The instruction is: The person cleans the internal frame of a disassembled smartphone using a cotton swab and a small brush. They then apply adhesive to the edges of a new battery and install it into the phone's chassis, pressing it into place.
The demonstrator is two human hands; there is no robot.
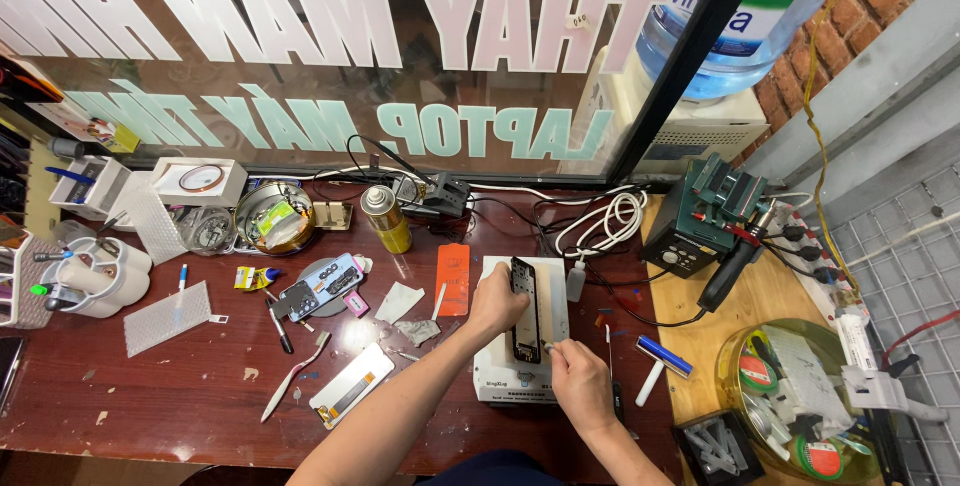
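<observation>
A black opened phone frame [525,311] lies lengthwise on a white heating pad [490,356] on the dark red table. My left hand [495,301] grips the phone's left edge and steadies it. My right hand [580,376] is closed on a small thin tool, its tip touching the phone's lower right side. Both forearms reach in from the bottom of the view.
A yellow spray can [385,218], an orange card [453,279], another phone with its back off [320,286], a white phone panel [352,386], and pens lie to the left. A soldering station [700,226] and a round glass tray of tape rolls [790,396] stand to the right.
</observation>
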